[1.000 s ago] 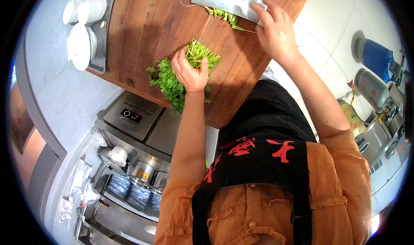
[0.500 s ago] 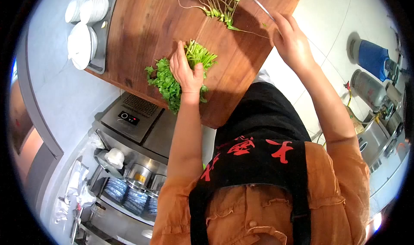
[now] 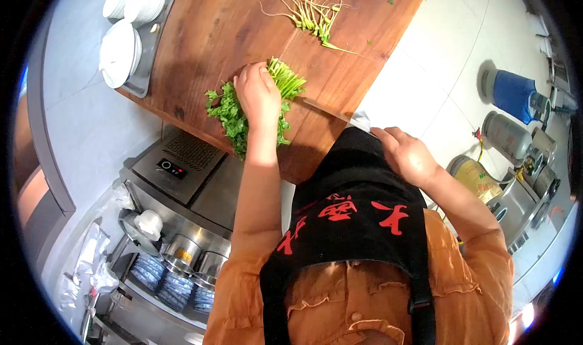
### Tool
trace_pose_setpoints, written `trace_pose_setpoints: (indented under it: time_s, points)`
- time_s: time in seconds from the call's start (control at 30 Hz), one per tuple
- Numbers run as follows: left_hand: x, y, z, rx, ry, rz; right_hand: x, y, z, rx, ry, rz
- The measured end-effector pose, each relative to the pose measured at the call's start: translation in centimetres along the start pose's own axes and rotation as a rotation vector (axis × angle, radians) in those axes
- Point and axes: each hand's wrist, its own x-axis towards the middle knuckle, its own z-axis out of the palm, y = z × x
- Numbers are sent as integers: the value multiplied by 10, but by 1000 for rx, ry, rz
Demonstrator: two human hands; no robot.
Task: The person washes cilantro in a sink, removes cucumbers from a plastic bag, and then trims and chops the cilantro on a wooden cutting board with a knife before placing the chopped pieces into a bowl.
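Knife (image 3: pixel 335 113) swung toward herbs (image 3: pixel 229 115), right hand (image 3: pixel 408 157) wrapped round it; left hand (image 3: pixel 257 93), curled over them, could get nicked if blade slips

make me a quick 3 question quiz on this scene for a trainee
1. Which hand holds the knife?
2. True or false: the cut-off roots lie in the metal tray.
3. Multiple choice: the left hand is on (a) the white plates, (b) the leafy herbs, (c) the gas cylinder.

Key
1. The right hand.
2. False; they lie on the wooden surface.
3. b
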Motion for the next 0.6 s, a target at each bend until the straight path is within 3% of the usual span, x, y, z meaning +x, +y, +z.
trace_pose_setpoints:
  time_s: [0.13, 0.33, 0.43, 0.53, 0.6]
  points:
    - [-9, -1, 19, 48, 24, -165, 34, -9, 17, -3, 33, 24]
    - [-21, -7, 39, 239, 201, -110, 57, -7, 19, -23, -6, 11]
    - [-22, -8, 41, 235, 217, -104, 48, -8, 13, 36, 91, 69]
    - [-21, -10, 41, 216, 233, -93, 56, -18, 14, 36, 343, 11]
    - [-20, -10, 41, 186, 232, -104, 73, -30, 14, 7, 306, 63]
